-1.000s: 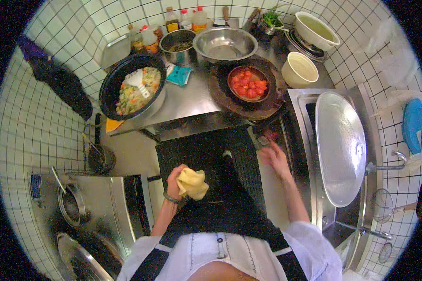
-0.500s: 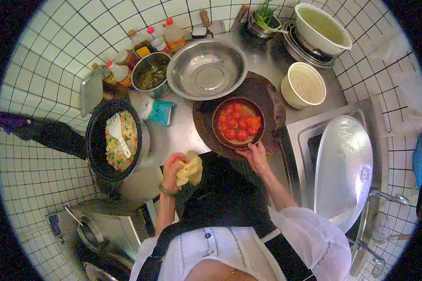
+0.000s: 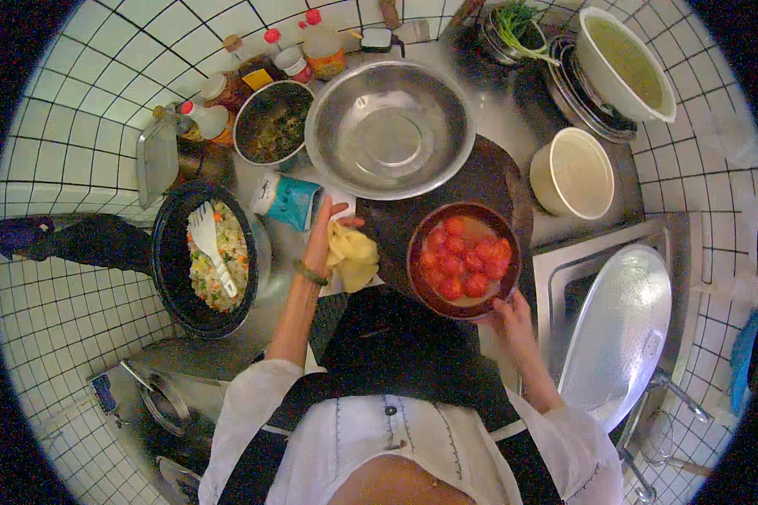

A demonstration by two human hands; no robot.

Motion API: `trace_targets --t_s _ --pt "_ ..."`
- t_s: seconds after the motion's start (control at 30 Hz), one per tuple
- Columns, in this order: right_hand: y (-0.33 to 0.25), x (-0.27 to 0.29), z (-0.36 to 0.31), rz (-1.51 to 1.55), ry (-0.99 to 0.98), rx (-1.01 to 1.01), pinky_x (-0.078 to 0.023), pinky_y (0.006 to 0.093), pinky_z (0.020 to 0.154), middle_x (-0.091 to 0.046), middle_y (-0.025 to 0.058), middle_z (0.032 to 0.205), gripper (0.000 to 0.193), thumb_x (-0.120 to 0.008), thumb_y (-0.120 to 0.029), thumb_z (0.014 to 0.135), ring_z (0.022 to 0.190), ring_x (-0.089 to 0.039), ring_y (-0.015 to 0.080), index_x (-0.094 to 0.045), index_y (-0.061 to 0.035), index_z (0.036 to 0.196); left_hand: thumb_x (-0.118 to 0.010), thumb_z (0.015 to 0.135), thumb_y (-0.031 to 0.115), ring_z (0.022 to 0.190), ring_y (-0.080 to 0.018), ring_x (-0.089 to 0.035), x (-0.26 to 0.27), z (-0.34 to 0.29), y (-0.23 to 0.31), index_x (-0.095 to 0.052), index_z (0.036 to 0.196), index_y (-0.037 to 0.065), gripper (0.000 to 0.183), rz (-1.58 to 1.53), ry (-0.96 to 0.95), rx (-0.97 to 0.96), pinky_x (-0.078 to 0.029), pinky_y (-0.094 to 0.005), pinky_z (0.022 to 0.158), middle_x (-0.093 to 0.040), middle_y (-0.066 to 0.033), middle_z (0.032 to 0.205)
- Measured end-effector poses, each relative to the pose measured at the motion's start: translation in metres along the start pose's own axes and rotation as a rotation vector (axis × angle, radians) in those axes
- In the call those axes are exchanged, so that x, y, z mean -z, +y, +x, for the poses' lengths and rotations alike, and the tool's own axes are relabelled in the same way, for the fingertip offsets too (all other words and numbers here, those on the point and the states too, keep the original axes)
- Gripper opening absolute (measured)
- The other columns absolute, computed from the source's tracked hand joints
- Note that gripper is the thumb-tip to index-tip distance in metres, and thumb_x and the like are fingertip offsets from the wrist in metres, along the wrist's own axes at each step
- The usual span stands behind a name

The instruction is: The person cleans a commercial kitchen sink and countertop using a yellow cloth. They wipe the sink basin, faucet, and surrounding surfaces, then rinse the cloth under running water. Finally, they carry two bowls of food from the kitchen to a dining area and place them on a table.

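My right hand [image 3: 511, 323] grips the near rim of a brown bowl [image 3: 414, 278], which looks lifted over the front right of a round dark chopping board [image 3: 501, 172]. Several red peeled-looking tomatoes [image 3: 463, 259] sit in liquid inside it. A crumpled yellow cloth [image 3: 353, 257] hangs from my left hand [image 3: 322, 236], held on the palm side, with some fingers stretched out beyond it. Those fingertips reach close to a teal packet [image 3: 288, 200] on the steel counter. Behind the board's left part is a wide steel basin [image 3: 396, 143], with nothing in it.
At left stands a black pot [image 3: 162, 261] of mixed fried rice [image 3: 227, 273] with a white slotted spatula [image 3: 206, 236]. A steel pot [image 3: 269, 126] and sauce bottles [image 3: 322, 50] line the back. To the right are a cream tub [image 3: 573, 172], a sink [image 3: 556, 278] and a tilted metal tray [image 3: 619, 337].
The bowl of tomatoes has moved right and nearer to me in my right hand. My left hand, still with the cloth, has reached forward toward the teal packet, its fingers straighter.
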State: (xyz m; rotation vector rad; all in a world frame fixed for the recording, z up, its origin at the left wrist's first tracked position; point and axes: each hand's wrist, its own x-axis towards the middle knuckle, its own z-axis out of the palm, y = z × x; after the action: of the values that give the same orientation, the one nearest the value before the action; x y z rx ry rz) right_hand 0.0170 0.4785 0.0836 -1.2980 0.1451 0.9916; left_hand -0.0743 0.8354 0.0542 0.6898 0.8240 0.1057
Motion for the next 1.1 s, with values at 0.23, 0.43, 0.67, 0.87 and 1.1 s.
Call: trace_targets --t_s 0.23,0.43,0.67,0.87,1.1 --pt "-0.081 -0.041 -0.014 -0.098 0.072 0.037 -0.057 0.0395 0.074 -0.052 0.0122 0.121 0.049 -0.052 -0.013 0.087 0.100 -0.059 0.0273 -0.034 -0.0029 0.131 -0.061 0.082 0.030 0.079 -0.0171 -0.062 -0.016 0.061 0.011 -0.061 0.101 0.005 0.032 0.271 0.035 -0.080 -0.052 -0.0312 0.070 -0.063 -0.0056 0.092" --pt "-0.106 -0.075 0.035 0.068 -0.163 0.173 -0.055 0.0445 0.080 -0.049 0.0145 0.125 0.048 -0.051 -0.012 0.088 0.102 -0.058 0.0298 -0.032 -0.0041 0.132 -0.057 0.075 0.010 0.084 -0.0190 -0.060 -0.017 0.015 -0.001 -0.054 0.109 0.000 0.035 0.459 0.036 -0.037 -0.050 -0.0317 0.070 -0.062 -0.0075 0.094" --pt "-0.092 -0.084 0.101 0.137 -0.359 0.022 -0.054 0.0486 0.082 -0.047 0.0165 0.127 0.048 -0.048 -0.004 0.089 0.101 -0.058 0.0329 -0.028 -0.0061 0.133 -0.055 0.075 0.005 0.087 -0.0169 -0.059 -0.010 -0.034 -0.031 -0.053 0.111 -0.001 0.037 0.382 -0.015 -0.047 -0.048 -0.0300 0.077 -0.061 -0.0059 0.097" --pt "-0.063 -0.083 0.119 0.168 -0.376 -0.163 -0.053 0.0499 0.083 -0.047 0.0172 0.126 0.052 -0.048 0.000 0.088 0.100 -0.059 0.0352 -0.027 -0.0101 0.135 -0.054 0.076 0.003 0.089 -0.0164 -0.058 0.012 -0.047 -0.052 -0.051 0.113 -0.002 0.038 0.296 0.059 -0.040 -0.048 -0.0305 0.079 -0.060 -0.0054 0.101" --pt "-0.039 -0.091 0.122 0.198 -0.340 -0.318 -0.051 0.0534 0.085 -0.044 0.0214 0.128 0.055 -0.043 0.005 0.086 0.102 -0.057 0.0410 -0.025 -0.0114 0.135 -0.058 0.078 0.007 0.087 -0.0158 -0.057 0.026 -0.055 -0.060 -0.050 0.114 -0.003 0.038 0.380 0.070 -0.069 -0.047 -0.0295 0.076 -0.058 -0.0052 0.098"
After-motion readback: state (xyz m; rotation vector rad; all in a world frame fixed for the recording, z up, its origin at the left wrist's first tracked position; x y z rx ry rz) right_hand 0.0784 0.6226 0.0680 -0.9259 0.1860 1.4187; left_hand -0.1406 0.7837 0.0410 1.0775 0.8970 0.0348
